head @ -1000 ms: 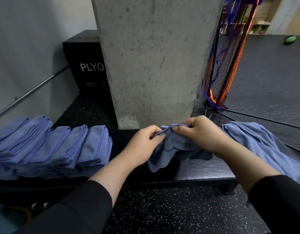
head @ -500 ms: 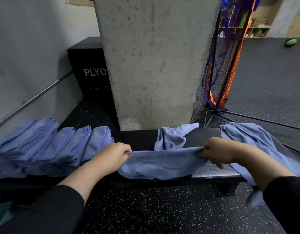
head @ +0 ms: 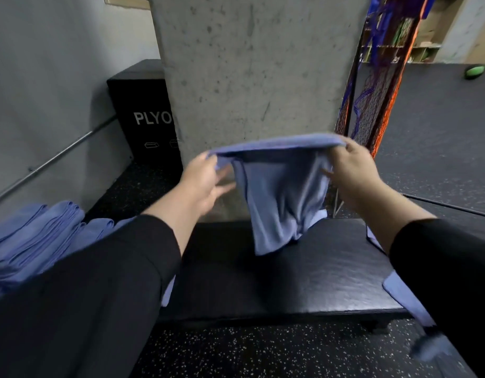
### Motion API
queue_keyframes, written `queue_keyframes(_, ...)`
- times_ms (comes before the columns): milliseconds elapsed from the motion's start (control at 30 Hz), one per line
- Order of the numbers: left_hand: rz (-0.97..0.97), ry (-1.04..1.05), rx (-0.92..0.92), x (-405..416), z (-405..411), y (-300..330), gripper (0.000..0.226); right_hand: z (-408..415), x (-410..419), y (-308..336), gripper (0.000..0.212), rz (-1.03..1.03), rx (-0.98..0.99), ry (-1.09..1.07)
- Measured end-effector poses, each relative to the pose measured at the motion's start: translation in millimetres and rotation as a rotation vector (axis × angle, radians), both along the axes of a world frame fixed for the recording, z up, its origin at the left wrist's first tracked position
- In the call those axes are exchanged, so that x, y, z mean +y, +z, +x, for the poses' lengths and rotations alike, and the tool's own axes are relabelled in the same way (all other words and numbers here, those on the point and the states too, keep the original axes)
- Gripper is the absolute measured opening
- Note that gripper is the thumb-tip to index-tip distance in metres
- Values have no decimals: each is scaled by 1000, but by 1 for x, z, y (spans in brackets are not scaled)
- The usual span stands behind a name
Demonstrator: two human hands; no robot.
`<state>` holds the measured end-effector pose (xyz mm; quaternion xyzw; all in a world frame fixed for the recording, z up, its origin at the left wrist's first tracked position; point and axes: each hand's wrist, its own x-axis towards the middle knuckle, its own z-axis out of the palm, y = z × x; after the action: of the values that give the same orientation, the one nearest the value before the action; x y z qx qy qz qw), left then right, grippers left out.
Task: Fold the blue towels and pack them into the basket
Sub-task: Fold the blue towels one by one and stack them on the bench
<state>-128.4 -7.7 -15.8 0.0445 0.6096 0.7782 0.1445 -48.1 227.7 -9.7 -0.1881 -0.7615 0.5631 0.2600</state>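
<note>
A blue towel (head: 279,197) hangs in the air above the black padded bench (head: 304,282), stretched between my hands by its top edge. My left hand (head: 206,181) pinches the top left corner; its other fingers are spread. My right hand (head: 350,170) pinches the top right corner. The towel's lower end droops down to the bench top. Folded blue towels (head: 42,238) lie in a row at the bench's left end, partly behind my left sleeve. More unfolded blue towel cloth (head: 405,298) shows at the right, under my right arm. No basket is in view.
A concrete pillar (head: 252,77) stands right behind the bench. A black PLYO box (head: 143,115) sits to its left against the grey wall. A netted orange and blue frame (head: 378,85) leans at the pillar's right. Speckled black floor (head: 263,353) lies below. A green ball (head: 474,71) rests far right.
The towel was bunched on the bench, then pulled wide at bench height. Now both hands have lifted it up into the air, with its lower part hanging down.
</note>
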Motion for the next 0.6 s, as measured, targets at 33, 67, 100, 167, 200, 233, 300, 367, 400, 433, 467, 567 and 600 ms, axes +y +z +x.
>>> queue_keyframes(33, 52, 30, 26, 4, -10, 10, 22, -8, 1, 8, 27, 3, 40, 11)
queue_keyframes(67, 48, 55, 53, 6, -20, 17, 26, -13, 0, 13, 28, 11, 52, 21)
queue_keyframes(100, 9, 74, 87, 7, -28, 20, 28, -16, -1, 14, 29, 24, 55, 23)
queue_keyframes(167, -80, 102, 146, 1, -40, 16, 30, -16, 0, 7, 29, 13, 66, 23)
queue_keyframes(200, -122, 104, 165, -5, -43, 12, 34, -13, -3, 3, 28, -24, 72, 36)
queue_keyframes(233, -158, 106, 182, -11, -44, 7, 37, -12, -3, -4, 28, -58, 77, 41)
queue_keyframes(300, -244, 115, 211, -22, -41, -2, 39, -5, -3, -17, 35, -56, 90, 44)
queue_keyframes(367, -339, 133, 248, -29, -33, -10, 35, 0, -2, -31, 36, 16, 98, 31)
queue_keyframes(400, -367, 135, 272, -31, -27, -14, 33, 5, -2, -37, 35, 71, 97, 16)
queue_keyframes(433, -386, 136, 292, -34, -21, -17, 32, 12, -3, -41, 36, 153, 95, -12)
queue_keyframes(467, -392, 142, 307, -37, -16, -19, 31, 19, -3, -45, 33, 248, 89, -41)
queue_keyframes(567, -401, 135, 340, -51, -5, -31, 31, 42, 6, -63, 29, 484, 44, -120)
queue_keyframes(600, -438, 117, 362, -55, 0, -37, 27, 51, 11, -71, 30, 546, 53, -116)
